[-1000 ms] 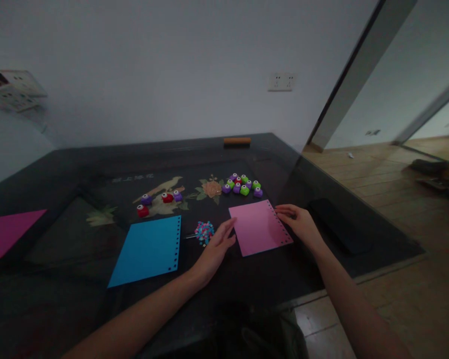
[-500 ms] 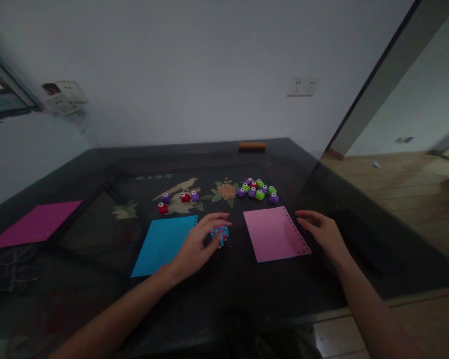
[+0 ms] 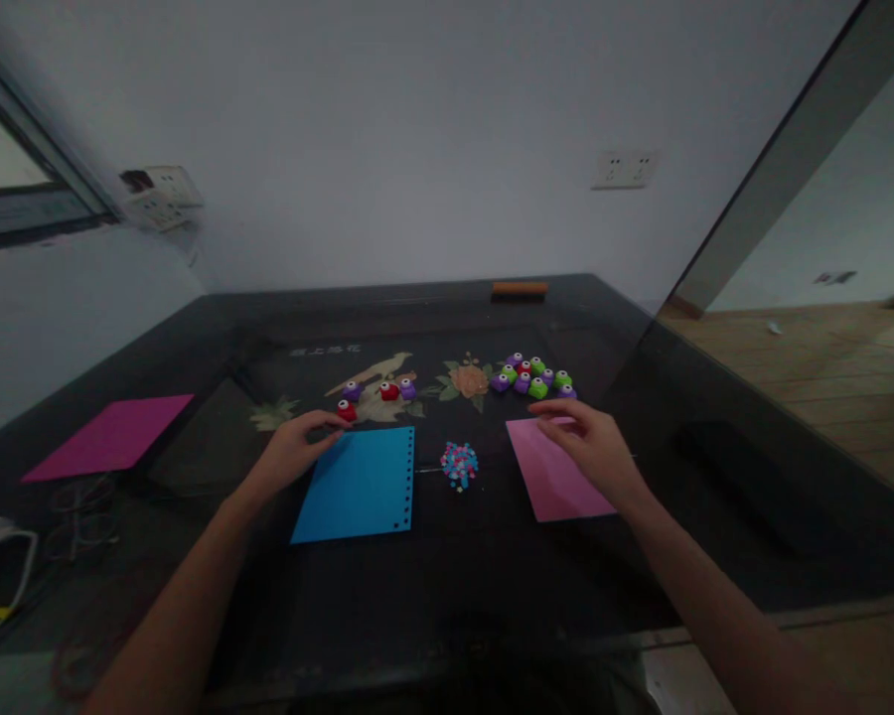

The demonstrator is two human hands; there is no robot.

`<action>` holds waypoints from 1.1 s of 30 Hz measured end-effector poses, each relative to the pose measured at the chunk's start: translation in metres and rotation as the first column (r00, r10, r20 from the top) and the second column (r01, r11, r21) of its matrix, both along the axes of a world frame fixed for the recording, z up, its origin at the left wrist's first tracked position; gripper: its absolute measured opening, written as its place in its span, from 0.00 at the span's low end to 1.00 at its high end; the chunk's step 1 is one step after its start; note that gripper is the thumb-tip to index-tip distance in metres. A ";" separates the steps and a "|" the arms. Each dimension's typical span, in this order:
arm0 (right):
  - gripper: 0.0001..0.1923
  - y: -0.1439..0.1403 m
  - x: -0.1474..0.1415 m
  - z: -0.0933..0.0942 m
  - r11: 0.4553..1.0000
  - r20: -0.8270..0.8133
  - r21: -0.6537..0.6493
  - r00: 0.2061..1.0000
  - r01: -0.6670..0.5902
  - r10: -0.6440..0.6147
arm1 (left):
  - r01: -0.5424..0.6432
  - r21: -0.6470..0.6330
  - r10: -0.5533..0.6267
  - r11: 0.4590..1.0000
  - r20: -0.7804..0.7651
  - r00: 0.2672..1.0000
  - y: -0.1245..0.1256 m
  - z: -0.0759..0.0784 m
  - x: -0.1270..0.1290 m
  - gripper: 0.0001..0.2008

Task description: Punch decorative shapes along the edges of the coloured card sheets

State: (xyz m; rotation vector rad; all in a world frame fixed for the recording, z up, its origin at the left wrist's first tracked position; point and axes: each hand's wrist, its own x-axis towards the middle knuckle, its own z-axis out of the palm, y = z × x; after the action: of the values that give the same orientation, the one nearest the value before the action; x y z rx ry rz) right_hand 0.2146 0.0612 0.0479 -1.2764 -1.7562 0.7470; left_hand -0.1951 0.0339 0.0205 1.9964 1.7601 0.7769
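Note:
My left hand (image 3: 296,452) is at the top left corner of the blue sheet (image 3: 365,487), which has a row of punched holes on its right side. Its thumb and fingers are apart, the fingertips just below a red one-eyed toy (image 3: 347,410); I cannot tell whether they touch it. Over the pink punched sheet (image 3: 543,482) hovers my right hand (image 3: 592,447), fingers spread with nothing between them. Its fingertips are near the cluster of purple, green and red one-eyed toys (image 3: 537,389). Between the sheets lies a pile of small pink, blue and white bits (image 3: 460,465).
More toys, purple (image 3: 352,390) and red (image 3: 388,391), sit behind the blue sheet. A magenta sheet (image 3: 111,437) and eyeglasses (image 3: 81,516) lie at the left. An orange-brown bar (image 3: 520,289) rests by the wall. A dark flat object (image 3: 745,487) is at the right.
My left hand has moved left from the small pile to the blue sheet's far corner. My right hand has come left over the pink sheet. The view has shifted slightly left.

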 end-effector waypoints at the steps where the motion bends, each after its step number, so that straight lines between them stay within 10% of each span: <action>1: 0.11 0.002 -0.017 0.005 0.996 -0.003 -0.007 0.996 -0.089 0.089 | 0.001 -0.008 -0.001 1.000 -0.003 1.000 0.000 0.000 -0.003 0.16; 5: 0.12 0.018 -0.084 0.009 0.910 0.088 -0.075 0.907 -0.407 0.413 | 0.045 -0.046 -0.046 0.998 -0.016 0.999 0.000 -0.004 -0.010 0.19; 12: 0.19 0.037 -0.155 -0.019 0.890 0.522 -0.032 0.752 -0.455 0.403 | 0.059 -0.143 -0.068 0.988 -0.060 0.996 -0.003 -0.004 -0.008 0.25; 33: 0.28 0.039 -0.167 -0.034 0.889 0.513 -0.083 0.746 -0.450 0.425 | 0.037 -0.131 -0.053 0.991 -0.121 0.991 0.004 -0.021 -0.007 0.32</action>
State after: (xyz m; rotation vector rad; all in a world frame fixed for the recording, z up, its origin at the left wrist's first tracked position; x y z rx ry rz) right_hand 0.0471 0.1003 0.0138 -1.1002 -2.5670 0.6382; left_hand -0.2022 0.0378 0.0000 2.0293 1.7778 0.5212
